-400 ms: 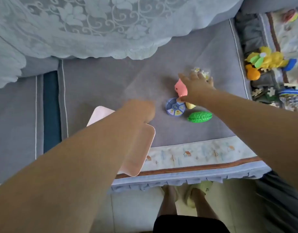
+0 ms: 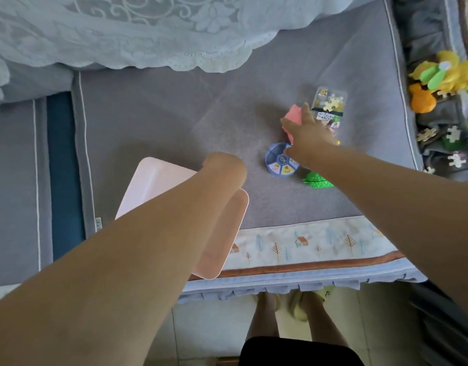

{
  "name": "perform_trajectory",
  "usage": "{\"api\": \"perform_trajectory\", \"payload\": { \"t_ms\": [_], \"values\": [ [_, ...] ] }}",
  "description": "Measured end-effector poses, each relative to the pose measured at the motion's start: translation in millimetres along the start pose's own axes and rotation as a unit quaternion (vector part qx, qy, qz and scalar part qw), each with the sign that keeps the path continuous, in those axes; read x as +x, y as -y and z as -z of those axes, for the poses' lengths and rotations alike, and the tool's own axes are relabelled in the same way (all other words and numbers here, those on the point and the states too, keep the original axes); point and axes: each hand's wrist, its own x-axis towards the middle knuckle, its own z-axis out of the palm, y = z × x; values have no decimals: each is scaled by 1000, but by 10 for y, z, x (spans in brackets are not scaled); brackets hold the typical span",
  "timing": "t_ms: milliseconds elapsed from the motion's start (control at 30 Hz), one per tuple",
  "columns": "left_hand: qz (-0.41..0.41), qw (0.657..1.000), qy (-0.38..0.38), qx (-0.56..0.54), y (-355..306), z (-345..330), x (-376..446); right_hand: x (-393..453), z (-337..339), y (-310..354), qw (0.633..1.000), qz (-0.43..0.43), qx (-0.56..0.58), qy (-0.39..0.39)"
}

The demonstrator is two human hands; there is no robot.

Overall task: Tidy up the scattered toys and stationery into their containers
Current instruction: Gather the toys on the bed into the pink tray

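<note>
Two hands reach over a grey sofa cushion: the left hand (image 2: 225,167) and the right hand (image 2: 308,136). On the cushion lie one pink tray (image 2: 151,186), one round blue compartment box (image 2: 276,163), one pink toy (image 2: 293,117), one green toy (image 2: 317,180) and one clear packet of small pieces (image 2: 329,104).

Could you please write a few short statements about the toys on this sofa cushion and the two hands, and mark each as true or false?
1. The right hand reaches over the pink toy. True.
2. The round blue case lies inside the pink tray. False: it lies on the grey cushion, apart from the tray.
3. The green toy lies nearer the cushion's front edge than the blue case. True.
4. The clear box of puzzle pieces is in the left hand. False: it lies on the cushion beyond the right hand.
5. The orange plush lies beside the pink tray. False: it is far off at the right edge.
</note>
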Motion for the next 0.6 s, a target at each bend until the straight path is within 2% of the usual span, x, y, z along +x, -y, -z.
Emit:
{"api": "perform_trajectory", "payload": {
  "t_ms": [167,300,467,600],
  "values": [
    [-35,990,-129,-45,198,162,146,47,-18,21,999,-20,41,-8],
    [-18,975,-217,-47,352,452,264,99,-28,12,998,-18,60,-25],
    [18,962,-268,-44,401,728,358,181,-59,-32,993,-26,86,-76],
    [1,941,-327,-93,326,756,328,204,-108,-47,989,-35,90,-109]
  ]
}}
